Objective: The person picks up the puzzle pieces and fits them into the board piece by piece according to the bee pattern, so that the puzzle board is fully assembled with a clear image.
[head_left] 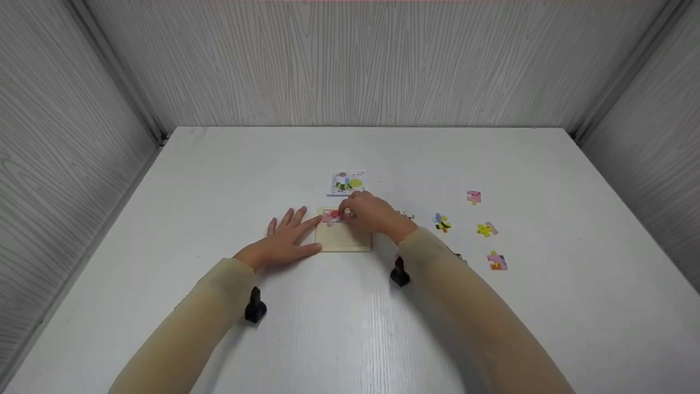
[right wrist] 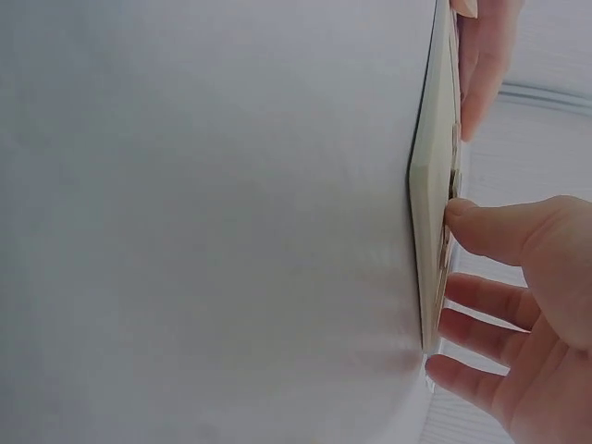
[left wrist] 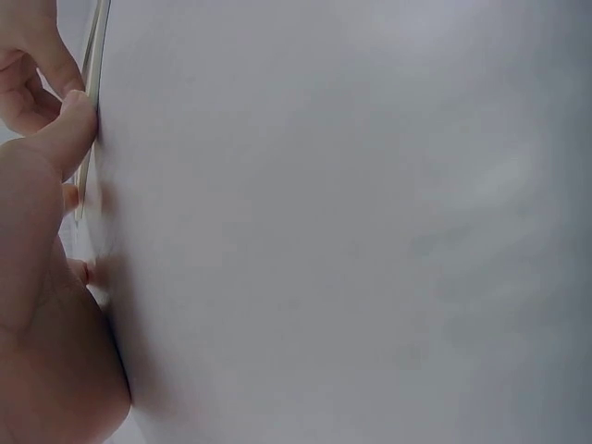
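Observation:
A small pale wooden puzzle board (head_left: 343, 241) lies on the table, with a pink puzzle piece showing a red shape (head_left: 331, 216) in its upper left. My left hand (head_left: 284, 243) rests on the table with spread fingers; its index finger and thumb touch the board's left edge. Over the board's upper right, my right hand (head_left: 371, 213) bends its fingers down and pinches a puzzle piece (right wrist: 455, 182), mostly hidden by the hand. In the right wrist view the thumb (right wrist: 490, 229) presses at the board's surface, the other fingers beyond it.
A picture card with a bee (head_left: 348, 183) lies just behind the board. To the right are scattered loose puzzle pieces: a blue-and-yellow one (head_left: 441, 222), a yellow one (head_left: 486, 229), and pink ones (head_left: 473, 197). Several more are partly hidden by the right arm. Grey wood-grain panels (head_left: 350, 65) enclose the table.

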A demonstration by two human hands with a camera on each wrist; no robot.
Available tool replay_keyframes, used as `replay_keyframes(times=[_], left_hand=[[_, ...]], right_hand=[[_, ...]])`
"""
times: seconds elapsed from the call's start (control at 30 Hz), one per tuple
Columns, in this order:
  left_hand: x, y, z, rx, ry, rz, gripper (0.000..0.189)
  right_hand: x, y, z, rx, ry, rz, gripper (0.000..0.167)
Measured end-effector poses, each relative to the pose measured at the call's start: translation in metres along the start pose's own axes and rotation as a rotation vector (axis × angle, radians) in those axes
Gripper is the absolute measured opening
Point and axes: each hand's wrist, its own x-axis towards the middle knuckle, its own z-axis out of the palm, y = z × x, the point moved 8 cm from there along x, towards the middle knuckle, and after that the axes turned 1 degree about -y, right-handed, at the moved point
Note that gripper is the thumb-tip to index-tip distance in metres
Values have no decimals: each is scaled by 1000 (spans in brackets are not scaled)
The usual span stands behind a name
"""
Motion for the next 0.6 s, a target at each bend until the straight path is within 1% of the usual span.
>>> replay_keyframes(times=[0.4,0.47,0.6], left_hand=[[-1,-1,0,-6,-2,-1,73],[-1,0,0,-6,3,3,73],[-3,1,-1,-24,4,7,73]], right_hand=[[-1,2,2,12,-19,33,25],[-2,1,1,9,-14,29,24],[-3,-2,-1,-6,1,-10,25]])
